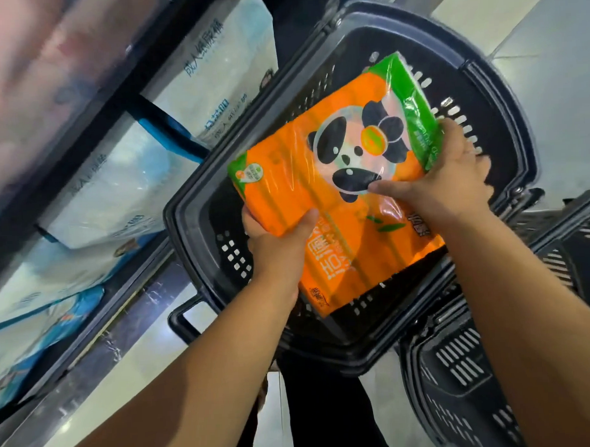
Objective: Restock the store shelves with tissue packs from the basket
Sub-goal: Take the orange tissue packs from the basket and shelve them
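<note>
The orange pack point(285, 190) sits over the basket point(185, 207) — left hand point(274, 254) clasps its 7 o'clock edge, right hand point(452, 184) its 3 o'clock end, fingers curled round it.

Bright, even light; glare on the tissue pack point(322, 175); blurred, warped left edge.

Orange panda-printed tissue pack point(332, 188) lies tilted above the black basket point(503, 92).

White-and-blue bagged goods point(118, 189) sit at the left, pale glossy floor tiles point(549, 64) upper right
</note>
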### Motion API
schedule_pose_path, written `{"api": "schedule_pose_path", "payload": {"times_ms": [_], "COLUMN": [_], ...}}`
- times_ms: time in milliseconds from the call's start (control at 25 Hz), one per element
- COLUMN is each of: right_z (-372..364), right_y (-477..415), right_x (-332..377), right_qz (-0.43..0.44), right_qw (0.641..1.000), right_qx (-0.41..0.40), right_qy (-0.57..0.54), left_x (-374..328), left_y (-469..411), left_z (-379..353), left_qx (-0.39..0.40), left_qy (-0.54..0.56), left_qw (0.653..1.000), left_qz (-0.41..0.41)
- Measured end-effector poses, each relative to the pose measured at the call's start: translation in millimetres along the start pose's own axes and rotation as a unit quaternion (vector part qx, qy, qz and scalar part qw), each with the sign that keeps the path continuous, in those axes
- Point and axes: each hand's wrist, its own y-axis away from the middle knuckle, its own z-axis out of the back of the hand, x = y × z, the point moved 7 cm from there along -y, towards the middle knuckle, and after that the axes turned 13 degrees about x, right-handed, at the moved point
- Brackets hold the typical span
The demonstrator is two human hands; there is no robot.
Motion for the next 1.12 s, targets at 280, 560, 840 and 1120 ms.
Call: {"api": "schedule_pose_path", "payload": {"times_ms": [280, 560, 840, 1120], "right_z": [32, 59, 77, 93], "right_y": [115, 279, 427, 475], "right_x": [35, 116, 181, 244], "right_qz": [0.002, 0.076, 0.167, 0.247], "right_qw": [0.997, 0.991, 0.979, 0.962], "right_qx": [-0.046, -0.053, -0.038, 0.027], "right_qy": [-0.061, -0.101, -0.113, -0.111], "left_x": [-57, -115, -134, -154], "left_y": [101, 256, 413, 500], "left_z": [46, 141, 240, 294], "left_qx": [0.016, 0.032, 0.03, -0.043], "left_qy": [-0.093, -0.093, -0.087, -0.068], "left_qw": [0.993, 0.981, 0.972, 0.959], "left_qz": [-0.069, -0.168, -0.217, -0.273]}}
